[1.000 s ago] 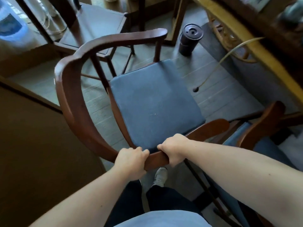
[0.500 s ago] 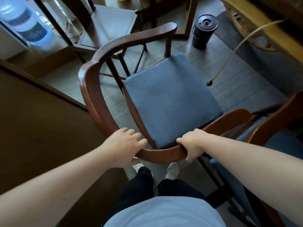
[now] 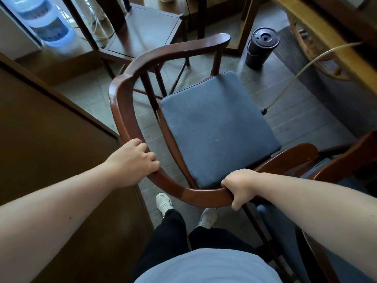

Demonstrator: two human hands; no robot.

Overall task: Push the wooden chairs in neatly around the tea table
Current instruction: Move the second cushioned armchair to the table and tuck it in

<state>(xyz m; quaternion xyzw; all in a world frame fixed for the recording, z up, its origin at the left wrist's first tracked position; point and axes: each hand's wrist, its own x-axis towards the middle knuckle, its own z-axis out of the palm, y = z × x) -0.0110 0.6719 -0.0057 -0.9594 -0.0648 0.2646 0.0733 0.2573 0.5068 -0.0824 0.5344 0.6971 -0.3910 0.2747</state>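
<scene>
A wooden chair (image 3: pixel 120 111) with a curved dark-brown backrest rail and a blue seat cushion (image 3: pixel 216 127) stands right in front of me. My left hand (image 3: pixel 134 160) grips the rail on its left curve. My right hand (image 3: pixel 238 185) is closed around the rail at its near middle. The yellow-edged tea table (image 3: pixel 326 37) runs along the upper right. A second wooden chair (image 3: pixel 336 168) with a blue cushion sits at the right, its arm touching or overlapping the first chair's right arm.
A brown cabinet (image 3: pixel 51 150) fills the left side, close to the chair's rail. A dark wooden stool (image 3: pixel 142 31) stands behind the chair. A black cylindrical bin (image 3: pixel 261 48) sits on the floor near the table, with a thin hose (image 3: pixel 295 78) hanging beside it. My feet (image 3: pixel 165 203) are under the rail.
My left hand has slid from the near middle of the rail out along its left curve. The chair has shifted rightward in view, and the hands are now far apart.
</scene>
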